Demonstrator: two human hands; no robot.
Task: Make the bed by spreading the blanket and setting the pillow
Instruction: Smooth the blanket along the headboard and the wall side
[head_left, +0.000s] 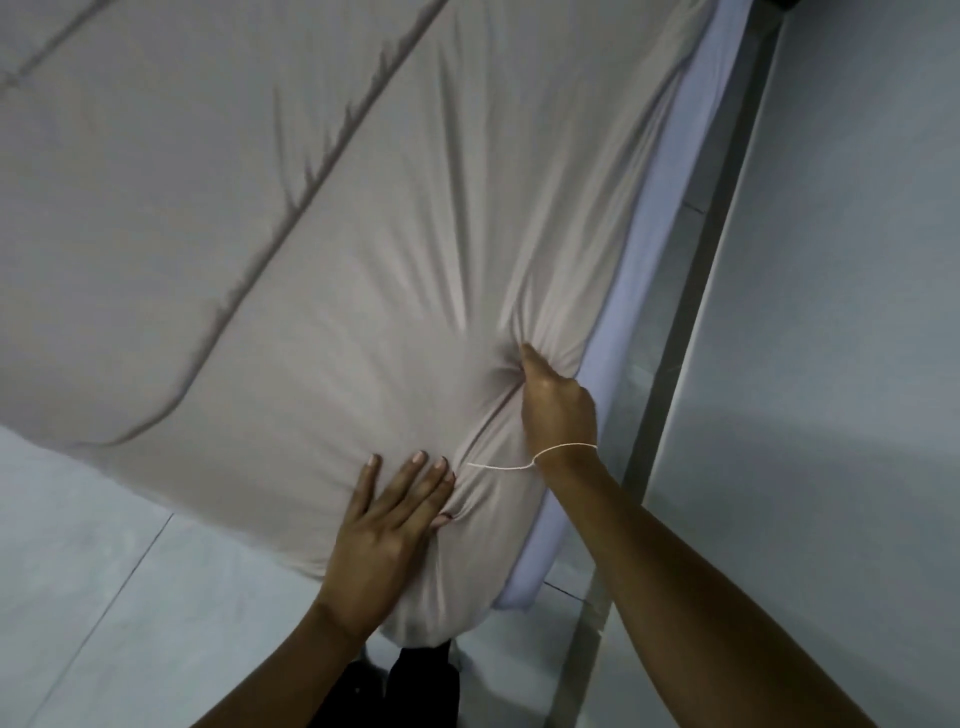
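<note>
A pale beige quilted blanket (322, 218) covers the mattress, filling most of the head view, with stitched seams running diagonally. At its near corner my right hand (556, 405) is shut on a bunch of the blanket, and creases radiate from the grip. My left hand (384, 530) lies flat on the blanket near the corner, fingers spread, with the thumb tucked into a fold. A thin thread bracelet circles my right wrist. No pillow is in view.
A light blue sheet edge (623, 332) shows along the right side of the mattress. A grey metal rail (691, 322) runs beside it against a pale wall (841, 260). Grey tiled floor (119, 571) lies at lower left. My dark trousers show below the corner.
</note>
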